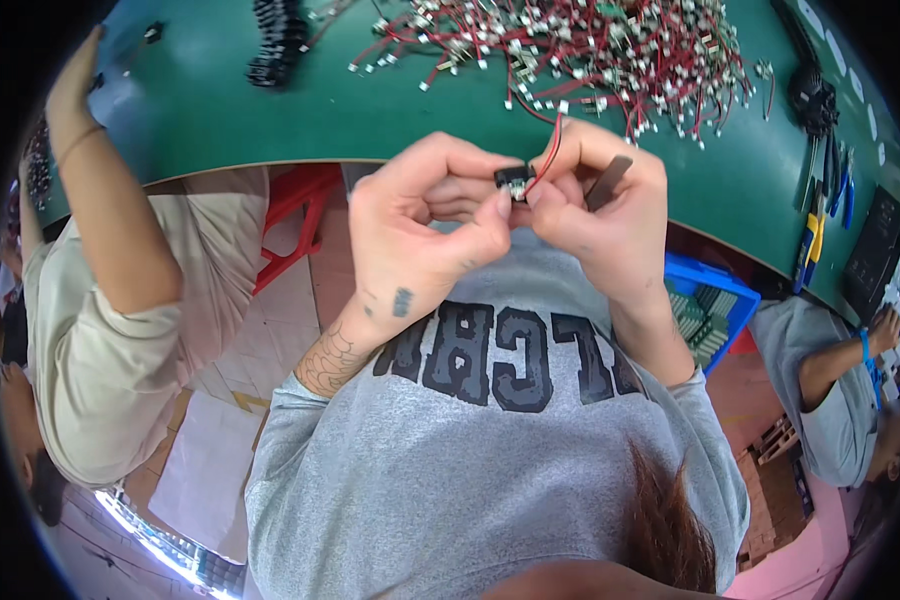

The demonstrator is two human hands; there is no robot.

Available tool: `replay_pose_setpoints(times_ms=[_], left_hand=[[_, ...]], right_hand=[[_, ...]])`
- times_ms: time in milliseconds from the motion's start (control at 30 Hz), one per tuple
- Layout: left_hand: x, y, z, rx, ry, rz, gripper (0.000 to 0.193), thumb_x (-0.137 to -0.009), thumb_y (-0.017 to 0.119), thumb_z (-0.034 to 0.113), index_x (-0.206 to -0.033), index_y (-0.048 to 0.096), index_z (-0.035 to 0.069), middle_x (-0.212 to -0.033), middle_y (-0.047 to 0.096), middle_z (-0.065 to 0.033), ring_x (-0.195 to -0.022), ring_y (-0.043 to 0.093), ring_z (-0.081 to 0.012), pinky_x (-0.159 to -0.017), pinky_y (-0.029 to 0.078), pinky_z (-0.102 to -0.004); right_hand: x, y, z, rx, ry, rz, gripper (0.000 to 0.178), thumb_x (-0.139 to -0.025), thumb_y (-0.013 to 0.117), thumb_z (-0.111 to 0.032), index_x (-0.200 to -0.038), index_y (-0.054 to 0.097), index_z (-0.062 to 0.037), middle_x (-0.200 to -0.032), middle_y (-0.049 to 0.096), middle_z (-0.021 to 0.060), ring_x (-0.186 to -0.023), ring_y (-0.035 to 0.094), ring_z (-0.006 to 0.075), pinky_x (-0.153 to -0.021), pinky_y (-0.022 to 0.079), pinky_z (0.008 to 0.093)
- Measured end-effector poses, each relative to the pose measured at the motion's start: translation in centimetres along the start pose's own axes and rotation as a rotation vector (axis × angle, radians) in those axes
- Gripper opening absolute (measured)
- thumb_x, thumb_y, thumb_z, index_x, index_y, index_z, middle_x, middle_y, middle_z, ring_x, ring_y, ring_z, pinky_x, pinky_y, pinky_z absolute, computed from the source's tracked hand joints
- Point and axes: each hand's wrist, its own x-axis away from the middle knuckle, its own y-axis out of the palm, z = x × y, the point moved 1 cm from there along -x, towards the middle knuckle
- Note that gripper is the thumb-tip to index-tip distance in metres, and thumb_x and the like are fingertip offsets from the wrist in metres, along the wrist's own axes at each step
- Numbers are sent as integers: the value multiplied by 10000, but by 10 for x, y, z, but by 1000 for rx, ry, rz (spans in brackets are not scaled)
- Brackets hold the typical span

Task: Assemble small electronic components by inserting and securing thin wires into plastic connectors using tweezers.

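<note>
My left hand (425, 215) pinches a small black plastic part (514, 174) between thumb and fingers, just past the table's near edge. My right hand (605, 210) meets it from the other side, its fingertips closed on a red-and-black wire lead (552, 150). The lead's upper end carries a white plug (563, 106); its lower end runs to a small pale piece at the black part. A flat, dark metal strip (610, 182), perhaps a tool's handle, sticks out of my right hand. Whether the pale piece is seated in the black part, I cannot tell.
A big heap of red wire leads with white plugs (610, 50) covers the far part of the green table (340, 120). Black parts (275, 40) stand at the back left. Pliers (812, 240) lie right. A blue crate (715, 300) sits below. Co-workers (120, 300) flank me.
</note>
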Motion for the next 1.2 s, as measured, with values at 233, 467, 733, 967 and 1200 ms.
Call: replay_pose_setpoints(times_ms=[233,467,733,967,1200], left_hand=[[-30,-38,43,-149,292,263,266,-784,608,-68,-1050,604,-61,-859,676,-151,-725,679,-177,-632,532,-203],[-91,-154,81,-782,544,767,254,-815,642,119,-1060,656,52,-885,680,-78,-752,638,-180,-670,501,-251],[-105,-101,74,-1204,588,810,299,-777,691,251,-1000,671,53,-942,639,-92,-816,602,-221,-763,478,-341],[-116,-106,58,-1072,309,553,278,-815,680,209,-1007,656,9,-918,650,-70,-811,602,-174,-737,480,-267],[-104,-111,37,-479,467,399,260,-869,594,101,-1107,561,3,-977,622,-76,-829,595,-147,-739,471,-235]], right_hand=[[-15,8,-17,-117,50,69,125,-773,628,3,-871,700,-21,-551,417,-52,-501,308,29,-460,230,161],[-28,-8,-41,-313,13,18,129,-820,614,-57,-892,712,-13,-604,460,-27,-520,322,47,-454,235,199],[-51,13,-75,693,-580,99,127,-796,615,-65,-871,715,-45,-672,527,13,-552,451,118,-509,369,237],[-147,54,-75,1164,-962,50,116,-771,637,-57,-865,698,-27,-865,600,30,-685,537,202,-651,466,292],[-191,70,-44,1352,-1050,-9,79,-729,646,-79,-784,685,-37,-823,596,62,-734,567,222,-638,505,321]])
